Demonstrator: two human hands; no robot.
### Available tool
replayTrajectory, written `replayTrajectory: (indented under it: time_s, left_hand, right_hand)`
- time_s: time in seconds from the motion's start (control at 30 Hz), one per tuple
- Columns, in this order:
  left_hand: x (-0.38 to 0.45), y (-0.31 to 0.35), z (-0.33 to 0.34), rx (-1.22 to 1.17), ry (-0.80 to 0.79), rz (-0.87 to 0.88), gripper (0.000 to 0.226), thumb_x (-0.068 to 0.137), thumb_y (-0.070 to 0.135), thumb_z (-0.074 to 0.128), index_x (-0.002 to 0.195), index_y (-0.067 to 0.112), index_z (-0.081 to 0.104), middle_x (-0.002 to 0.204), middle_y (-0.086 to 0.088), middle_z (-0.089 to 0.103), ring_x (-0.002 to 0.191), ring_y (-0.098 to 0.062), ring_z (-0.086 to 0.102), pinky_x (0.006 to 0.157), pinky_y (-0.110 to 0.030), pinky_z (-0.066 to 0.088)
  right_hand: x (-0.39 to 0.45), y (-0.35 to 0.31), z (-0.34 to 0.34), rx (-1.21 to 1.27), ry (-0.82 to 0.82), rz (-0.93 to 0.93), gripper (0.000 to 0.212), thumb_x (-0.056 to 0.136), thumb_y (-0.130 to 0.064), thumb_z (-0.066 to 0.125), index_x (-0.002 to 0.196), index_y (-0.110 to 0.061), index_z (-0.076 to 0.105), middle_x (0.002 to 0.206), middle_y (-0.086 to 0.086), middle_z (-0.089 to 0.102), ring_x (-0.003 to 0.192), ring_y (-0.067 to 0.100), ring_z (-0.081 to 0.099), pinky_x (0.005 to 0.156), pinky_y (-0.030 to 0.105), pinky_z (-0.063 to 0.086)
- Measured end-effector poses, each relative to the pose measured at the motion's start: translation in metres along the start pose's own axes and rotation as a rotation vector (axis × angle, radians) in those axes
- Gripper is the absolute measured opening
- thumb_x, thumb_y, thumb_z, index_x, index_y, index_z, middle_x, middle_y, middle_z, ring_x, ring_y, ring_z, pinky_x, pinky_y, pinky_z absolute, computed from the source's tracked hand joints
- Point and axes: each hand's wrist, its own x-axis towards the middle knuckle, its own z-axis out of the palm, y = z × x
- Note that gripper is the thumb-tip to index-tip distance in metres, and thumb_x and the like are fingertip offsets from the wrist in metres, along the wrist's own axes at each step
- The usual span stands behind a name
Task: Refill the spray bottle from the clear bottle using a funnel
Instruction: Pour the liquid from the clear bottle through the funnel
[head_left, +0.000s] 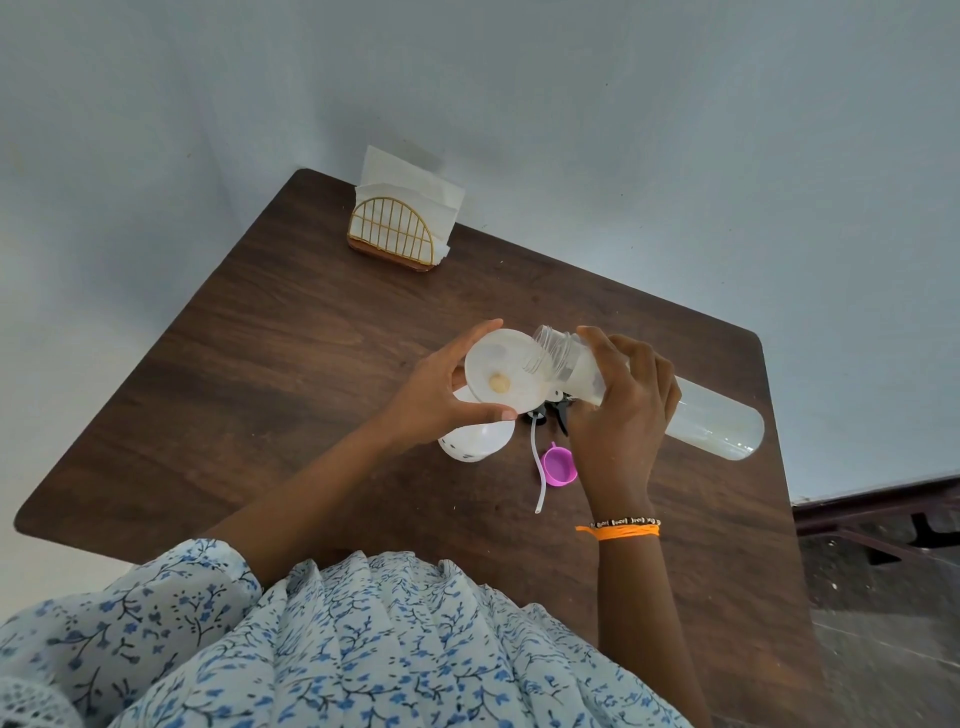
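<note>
A white funnel sits in the neck of the white spray bottle, which stands on the brown table. My left hand grips the funnel's rim and the bottle below it. My right hand holds the long clear bottle tipped almost flat, its open threaded mouth resting over the funnel's edge. Milky liquid lies along the clear bottle's lower side. The black spray head with its white dip tube lies on the table under my right hand.
A pink cap lies on the table next to the dip tube. A gold wire napkin holder with white napkins stands at the table's far edge by the wall. The table's right edge drops to a dark floor.
</note>
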Motion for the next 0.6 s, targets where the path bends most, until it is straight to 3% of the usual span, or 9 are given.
replayTrajectory:
  time_s: [0.3, 0.6]
  left_hand:
    - [-0.0006, 0.0040, 0.0003, 0.008, 0.002, -0.016, 0.088, 0.061, 0.044, 0.076, 0.132, 0.045, 0.025, 0.146, 0.008, 0.036, 0.125, -0.011, 0.040, 0.100, -0.028, 0.038]
    - [-0.0002, 0.0021, -0.0003, 0.012, 0.004, -0.011, 0.088, 0.067, 0.034, 0.081, 0.133, 0.045, 0.025, 0.147, 0.006, 0.035, 0.128, -0.014, 0.040, 0.099, -0.028, 0.038]
  right_hand:
    - [0.0003, 0.0019, 0.0013, -0.019, -0.003, -0.008, 0.064, 0.060, 0.006, 0.073, 0.116, -0.022, 0.061, 0.112, 0.007, 0.060, 0.110, 0.028, 0.048, 0.093, 0.041, 0.038]
    - [-0.0006, 0.0008, -0.0002, -0.013, -0.005, -0.005, 0.063, 0.060, 0.005, 0.075, 0.116, -0.021, 0.061, 0.112, 0.008, 0.060, 0.111, 0.029, 0.049, 0.093, 0.042, 0.037]
